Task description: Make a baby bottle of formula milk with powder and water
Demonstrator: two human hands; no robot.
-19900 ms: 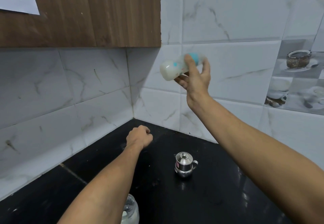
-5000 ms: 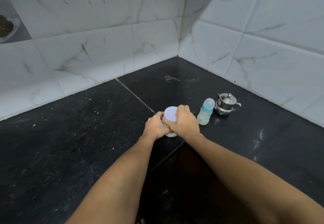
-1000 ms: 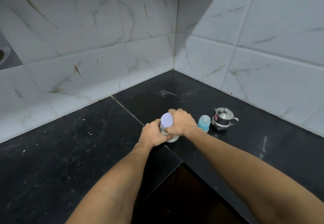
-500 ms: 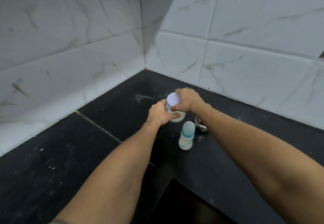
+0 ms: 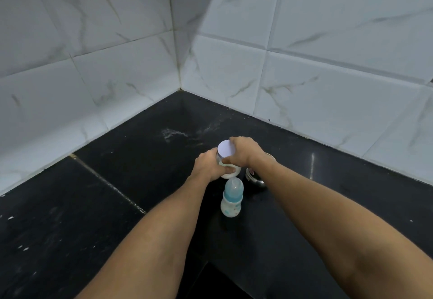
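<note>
A clear powder jar (image 5: 230, 174) with a pale lilac lid (image 5: 225, 151) stands on the black counter (image 5: 117, 205). My left hand (image 5: 209, 166) grips the jar's body from the left. My right hand (image 5: 243, 152) curls round the lid from the right. Just in front of the jar stands the baby bottle (image 5: 230, 199), upright, capped in blue and holding white milk, touched by neither hand. A small steel pot (image 5: 254, 177) sits behind my right wrist, mostly hidden.
White marble-look wall tiles (image 5: 234, 69) meet in a corner behind the jar. Spilled white powder (image 5: 172, 133) streaks the counter near that corner. The counter's inner edge drops off at the bottom (image 5: 210, 266) between my forearms.
Both hands have kept their hold on the jar and lid. The view has shifted a little; the bottle, jar and pot stay in place.
</note>
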